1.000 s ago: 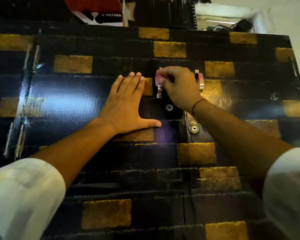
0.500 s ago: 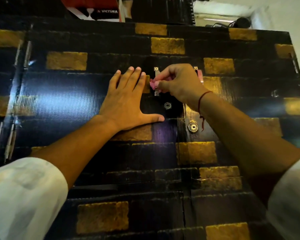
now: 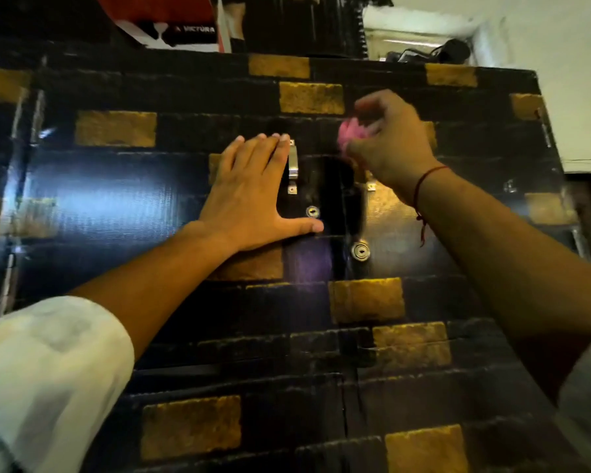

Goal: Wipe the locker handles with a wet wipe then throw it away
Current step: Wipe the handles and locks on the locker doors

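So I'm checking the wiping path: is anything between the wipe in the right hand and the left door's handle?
Nothing visible. The right hand holds the pink wipe just right of the left handle, with only bare door between. The left hand lies flat on that handle's far side, its fingertips at the top.

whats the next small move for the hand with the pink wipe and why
Probably bring the right hand down so the pink wipe rubs the right handle: the wipe is lifted, that handle is mostly hidden behind the hand, and the left hand lies flat beside the left handle.
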{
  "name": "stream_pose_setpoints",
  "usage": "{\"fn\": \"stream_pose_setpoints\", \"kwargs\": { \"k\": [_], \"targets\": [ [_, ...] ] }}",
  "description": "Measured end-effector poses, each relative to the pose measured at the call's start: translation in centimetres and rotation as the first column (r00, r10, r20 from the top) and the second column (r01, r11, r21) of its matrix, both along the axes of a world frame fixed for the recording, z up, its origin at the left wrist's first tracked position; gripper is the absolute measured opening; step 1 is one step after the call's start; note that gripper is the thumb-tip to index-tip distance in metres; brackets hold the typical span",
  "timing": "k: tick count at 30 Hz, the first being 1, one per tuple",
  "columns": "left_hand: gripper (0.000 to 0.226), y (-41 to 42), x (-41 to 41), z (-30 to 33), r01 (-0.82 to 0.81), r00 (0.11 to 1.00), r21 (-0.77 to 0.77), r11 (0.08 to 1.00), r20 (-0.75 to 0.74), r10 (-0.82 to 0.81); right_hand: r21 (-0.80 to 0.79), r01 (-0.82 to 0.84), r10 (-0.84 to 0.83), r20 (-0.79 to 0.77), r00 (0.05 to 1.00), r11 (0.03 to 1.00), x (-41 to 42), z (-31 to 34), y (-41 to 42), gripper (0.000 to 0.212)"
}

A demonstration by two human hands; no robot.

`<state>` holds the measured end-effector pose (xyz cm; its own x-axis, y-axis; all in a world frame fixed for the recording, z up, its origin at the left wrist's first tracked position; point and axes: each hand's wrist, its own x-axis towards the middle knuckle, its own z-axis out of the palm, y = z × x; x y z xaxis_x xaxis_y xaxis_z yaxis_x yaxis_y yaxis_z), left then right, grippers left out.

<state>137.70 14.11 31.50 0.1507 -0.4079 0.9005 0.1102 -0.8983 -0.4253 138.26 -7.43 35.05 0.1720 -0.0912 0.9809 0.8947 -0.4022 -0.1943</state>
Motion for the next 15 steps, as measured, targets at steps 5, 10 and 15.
{"fn": "stream_pose_setpoints", "kwargs": {
  "k": [5,10,15],
  "targets": [
    [0.136,-5.5,0.6,1.5,-0.043,0.999,0.03,0.999,0.015,0.042,0.059,0.064,-0.06,-0.061,0.996,0.996,2.2,0.5,-3.8,0.019],
    [0.135,-8.9,1.9,2.6,-0.196,0.981,0.015,0.98,-0.003,0.196,0.008,-0.101,0.101,-0.062,0.993,0.995,3.4,1.0,-3.7,0.025],
    [0.133,-9.3,2.6,2.1,-0.294,0.955,-0.006,0.956,0.04,0.294,-0.062,-0.022,0.021,-0.019,1.0,0.998,4.5,2.7,-3.7,0.016]
  ]
}}
